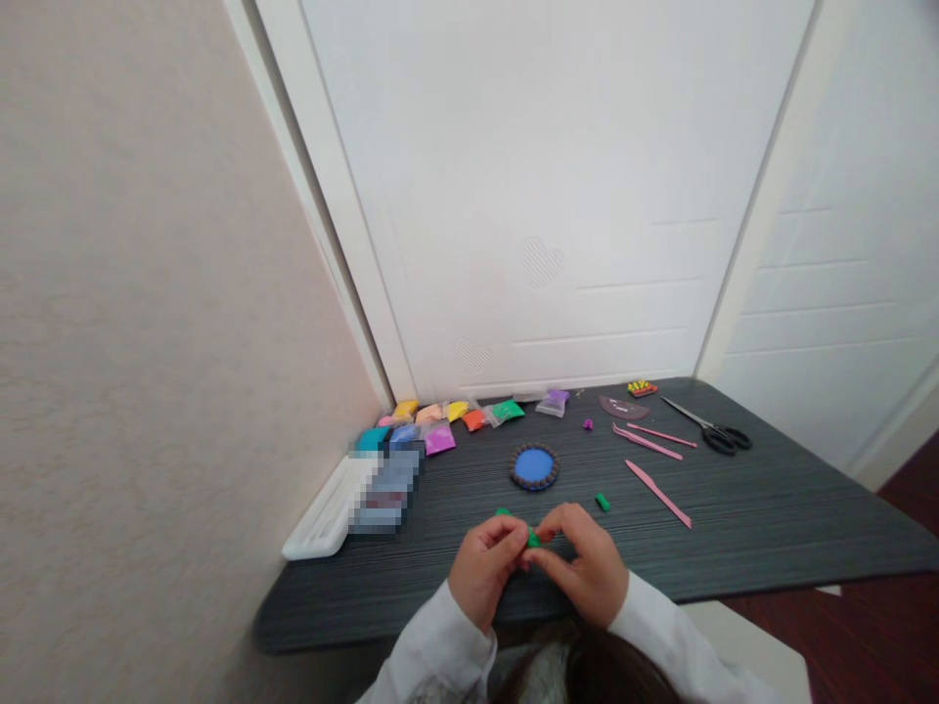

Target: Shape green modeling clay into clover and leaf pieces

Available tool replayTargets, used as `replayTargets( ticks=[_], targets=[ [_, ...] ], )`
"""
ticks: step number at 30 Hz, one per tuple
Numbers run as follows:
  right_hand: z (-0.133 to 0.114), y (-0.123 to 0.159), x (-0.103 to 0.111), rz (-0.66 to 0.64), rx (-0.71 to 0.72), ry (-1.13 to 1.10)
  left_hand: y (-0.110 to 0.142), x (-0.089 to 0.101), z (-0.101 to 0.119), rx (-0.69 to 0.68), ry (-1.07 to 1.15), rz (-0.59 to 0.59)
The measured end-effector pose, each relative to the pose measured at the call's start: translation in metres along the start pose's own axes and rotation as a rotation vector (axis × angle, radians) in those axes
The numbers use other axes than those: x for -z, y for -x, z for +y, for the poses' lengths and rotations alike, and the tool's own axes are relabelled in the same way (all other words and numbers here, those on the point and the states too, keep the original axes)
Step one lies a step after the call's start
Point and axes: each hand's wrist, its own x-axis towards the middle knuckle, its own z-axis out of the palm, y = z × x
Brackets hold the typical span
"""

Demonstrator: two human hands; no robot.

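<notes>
Near the front edge of the dark table, a small lump of green modelling clay (pixel 533 539) is pinched between the fingertips of my left hand (pixel 484 567) and my right hand (pixel 587 567). Both hands are closed, thumbs towards the clay. Just beyond the left knuckles, another bit of green clay (pixel 503 511) shows, partly covered by the hand. A short green clay block (pixel 603 502) lies beyond the right hand. Farther back sits a blue disc (pixel 534 467) with a rim of brown beads or balls.
Bags of coloured clay (pixel 440 437) line the table's (pixel 469 479) back left. A white tray (pixel 323 518) lies against the left wall. To the right are a pink knife tool (pixel 658 493), pink tweezers (pixel 647 443), black-handled scissors (pixel 719 437), a purple bit (pixel 588 424) and a clear protractor-like piece (pixel 624 408).
</notes>
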Motion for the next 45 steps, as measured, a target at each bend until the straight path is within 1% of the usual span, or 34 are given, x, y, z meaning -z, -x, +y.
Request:
replayTargets(
  ticks=[5,9,12,15,17,19,21,23,25,27,29,32,34,35,36,38,40,42,44,45],
  targets=[
    [0.0,0.0,-0.002,0.014,-0.039,-0.001,0.002,-0.002,0.001,0.033,0.193,-0.021],
    [-0.002,0.0,0.0,0.0,-0.022,-0.041,0.004,0.0,0.006,0.105,0.321,0.04],
    [-0.002,0.001,0.002,0.013,-0.03,-0.076,0.005,0.002,0.008,0.136,0.34,0.088],
    [0.0,0.002,0.004,0.047,-0.068,-0.109,0.004,0.003,0.007,0.112,0.335,0.139],
    [0.001,0.002,0.005,0.081,-0.087,-0.14,0.003,0.002,0.006,0.105,0.333,0.147],
    [0.003,0.002,0.005,0.127,-0.109,-0.17,0.003,-0.001,0.007,0.103,0.387,0.118],
    [0.003,0.0,0.005,0.172,-0.133,-0.192,0.003,-0.008,0.01,0.112,0.515,0.058],
    [0.002,-0.003,0.006,0.202,-0.142,-0.205,0.002,-0.016,0.014,0.152,0.659,0.007],
    [-0.001,-0.006,0.007,0.232,-0.127,-0.214,-0.001,-0.024,0.015,0.221,0.738,0.021],
    [-0.004,-0.009,0.008,0.274,-0.094,-0.221,-0.003,-0.031,0.016,0.282,0.743,0.068],
    [-0.01,-0.01,0.009,0.32,-0.052,-0.225,-0.004,-0.036,0.015,0.256,0.664,0.103],
    [-0.022,-0.012,0.009,0.4,0.021,-0.222,-0.002,-0.042,0.017,0.121,0.518,0.137],
    [-0.034,-0.015,0.007,0.45,0.075,-0.209,0.002,-0.048,0.02,0.042,0.485,0.115],
    [-0.04,-0.018,0.006,0.456,0.096,-0.194,0.004,-0.051,0.021,0.013,0.477,0.083],
    [-0.045,-0.02,0.005,0.444,0.108,-0.168,0.006,-0.054,0.023,-0.005,0.465,0.039],
    [-0.052,-0.027,0.001,0.369,0.111,-0.07,0.008,-0.059,0.026,-0.016,0.428,-0.052],
    [-0.052,-0.031,-0.003,0.289,0.13,0.072,0.009,-0.061,0.029,-0.018,0.416,-0.109],
    [-0.047,-0.03,-0.008,0.24,0.183,0.187,0.007,-0.059,0.032,-0.01,0.474,-0.151],
    [-0.045,-0.023,-0.013,0.197,0.256,0.231,0.004,-0.055,0.036,0.012,0.595,-0.201],
    [-0.047,-0.019,-0.015,0.177,0.287,0.228,0.003,-0.054,0.038,0.006,0.646,-0.205]
  ],
)
